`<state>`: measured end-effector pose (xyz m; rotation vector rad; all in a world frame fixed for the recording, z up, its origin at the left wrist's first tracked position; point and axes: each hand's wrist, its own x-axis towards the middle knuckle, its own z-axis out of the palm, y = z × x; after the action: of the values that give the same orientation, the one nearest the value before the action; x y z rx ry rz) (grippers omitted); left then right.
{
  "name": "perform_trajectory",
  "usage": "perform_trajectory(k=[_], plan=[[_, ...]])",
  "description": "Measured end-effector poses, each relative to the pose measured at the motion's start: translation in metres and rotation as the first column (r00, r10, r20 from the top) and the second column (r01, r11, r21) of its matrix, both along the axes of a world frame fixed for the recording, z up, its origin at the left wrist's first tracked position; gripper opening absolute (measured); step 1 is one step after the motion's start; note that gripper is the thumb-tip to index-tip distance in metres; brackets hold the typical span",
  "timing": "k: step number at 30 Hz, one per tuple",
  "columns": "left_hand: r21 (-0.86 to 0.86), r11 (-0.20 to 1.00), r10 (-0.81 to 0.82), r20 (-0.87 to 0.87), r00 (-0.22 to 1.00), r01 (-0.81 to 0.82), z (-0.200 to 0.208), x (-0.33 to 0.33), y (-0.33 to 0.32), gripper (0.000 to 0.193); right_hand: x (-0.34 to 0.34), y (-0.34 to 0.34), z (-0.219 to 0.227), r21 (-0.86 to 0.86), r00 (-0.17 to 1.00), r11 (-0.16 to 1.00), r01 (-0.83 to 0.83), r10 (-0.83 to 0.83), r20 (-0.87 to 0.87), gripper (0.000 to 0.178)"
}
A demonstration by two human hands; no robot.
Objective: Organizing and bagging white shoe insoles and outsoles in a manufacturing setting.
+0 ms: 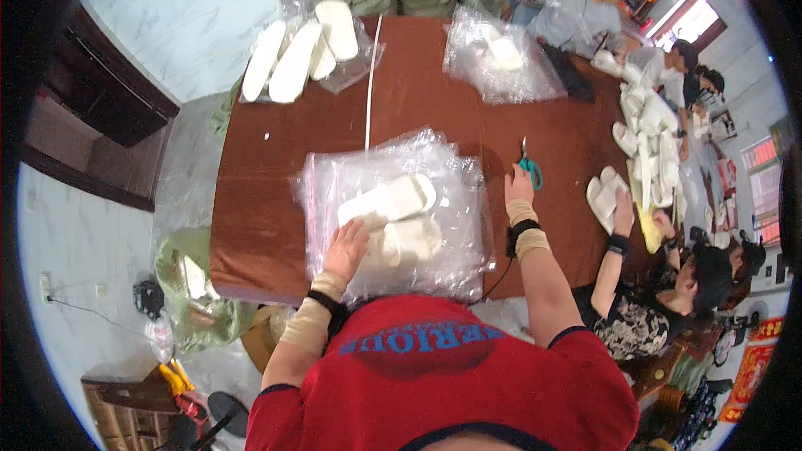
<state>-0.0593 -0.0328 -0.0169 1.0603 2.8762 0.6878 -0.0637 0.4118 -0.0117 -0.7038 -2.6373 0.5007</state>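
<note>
A pair of white, wide-strapped slippers (387,203) lay side by side on a stack of clear, crinkled plastic bags (455,192), near the front edge of a brown-topped table (267,175). Whether any film covered the pair could not be told.

With the slippers as the centre of the dial, the person's left hand (347,249) was at eight o'clock, loosely open and palm down, its fingertips at the slippers' left-hand ends, grasping nothing visibly. The right hand (520,185) was between two and three, its fingers partly curled at the teal looped handles of a pair of scissors (532,174); whether they were gripped could not be told. The blades pointed toward twelve.

At eleven o'clock, flat white soles (294,63) lay on clear plastic. At one was a clear plastic bundle (535,75) with something white in it. At three, a co-worker's hand (623,213) rested against another white slipper (606,196), and beyond, between two and three, white footwear (656,129) lay heaped.
</note>
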Motion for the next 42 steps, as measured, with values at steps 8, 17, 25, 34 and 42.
perform_trajectory(k=[8,17,25,34,42], plan=[[0.138,0.989,0.069,-0.125,0.99,-0.051,0.023,-0.003,0.018,0.009,0.008,0.013,-0.035,0.258,0.958,0.966,0.021,-0.094,0.272,0.032],[0.132,0.989,-0.067,-0.034,0.997,0.071,0.025,-0.017,0.028,0.007,0.056,0.01,-0.022,-0.001,0.925,0.963,0.27,-0.259,0.277,0.056],[0.159,0.987,-0.028,0.033,0.999,0.022,0.016,-0.023,0.024,0.007,0.092,-0.006,-0.014,-0.017,0.86,0.966,0.259,-0.223,0.459,0.056],[0.265,0.963,0.023,0.074,0.997,-0.042,0.026,-0.039,0.028,0.006,0.118,-0.05,0.052,-0.921,0.986,0.361,-0.146,0.133,-0.105,0.051],[0.236,0.969,0.042,0.116,0.992,-0.069,0.034,-0.035,0.029,0.007,0.085,-0.175,0.104,-0.029,0.649,0.714,-0.7,0.652,0.392,0.047]])
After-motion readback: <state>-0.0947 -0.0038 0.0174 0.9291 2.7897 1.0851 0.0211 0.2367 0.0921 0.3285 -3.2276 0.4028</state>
